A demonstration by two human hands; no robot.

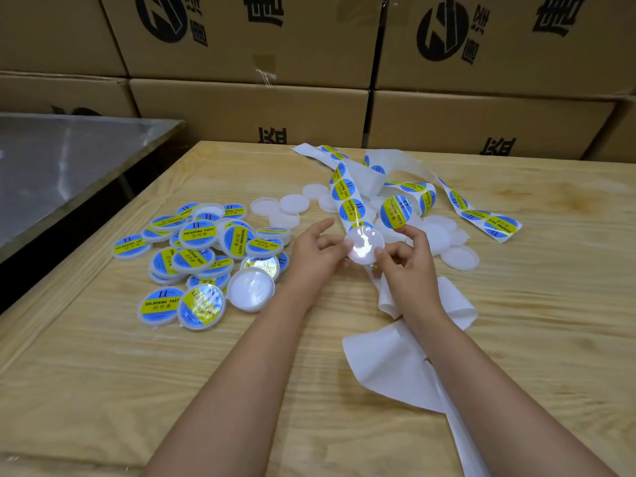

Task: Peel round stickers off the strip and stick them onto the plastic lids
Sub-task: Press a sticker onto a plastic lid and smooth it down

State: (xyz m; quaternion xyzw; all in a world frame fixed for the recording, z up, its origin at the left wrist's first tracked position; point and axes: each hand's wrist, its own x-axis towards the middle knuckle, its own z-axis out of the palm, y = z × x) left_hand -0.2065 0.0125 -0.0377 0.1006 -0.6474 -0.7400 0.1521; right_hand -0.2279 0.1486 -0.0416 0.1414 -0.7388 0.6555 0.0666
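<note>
— Left hand [320, 249] and right hand [406, 259], two in all, pinch one held lid [361, 244] between them at the centre of the frame. The left takes its left rim with the forefinger stretched out, the right takes its right rim with fingers curled
— How does it look?
— Round, pale plastic, its face all glare, so I cannot tell whether a label is on it. One loose sticker [395, 208], blue with a yellow band, stands just above the right forefinger
— The rest?
— A tangled sticker strip [351, 197] runs from upper centre to the hands; bare backing paper [406, 356] lies toward the lower right. On the wooden tabletop [172, 373] the labelled lids [206, 246], heaped at centre left, overlap too much to count: over twenty, two hollow side up. Plain lids [292, 204] lie either side of the strip, at least nine
— Containers?
— Cardboard boxes [258, 108] across the top, shut, contents hidden
</note>
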